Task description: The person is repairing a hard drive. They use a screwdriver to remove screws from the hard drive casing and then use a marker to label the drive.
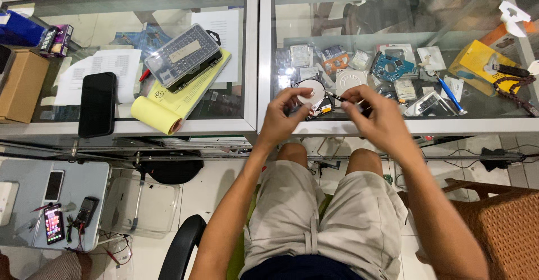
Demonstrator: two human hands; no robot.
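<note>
1. Far left, a brown cardboard box (21, 85) is sitting on the glass counter (252, 125), with a black phone (97, 104) lying flat beside it, well clear of the work.
2. Moving along, a clear plastic screwdriver-bit case (182, 55) is resting on a rolled yellow pad (168, 103); neither is crowding the hands.
3. Now the left hand (286, 114) is curling its fingers closed on the rim of a shiny disc (310, 91) that belongs to an opened hard drive (317, 103) at the counter's front edge. I'd judge that disc light, stiff, slick and easily marked, so edge-only holding looks wise.
4. The right hand (375, 113) is pinching shut on a thin dark tool (336, 96) whose tip is pointing at the drive; the fingers are hiding the tool's handle.
5. Just behind, a white round cap (352, 81), a blue circuit board (392, 65) and small bagged parts are crowding close, looking easy to knock.
6. Further right, a blue pen (449, 93) and a yellow packet (477, 61) are lying well apart.
</note>
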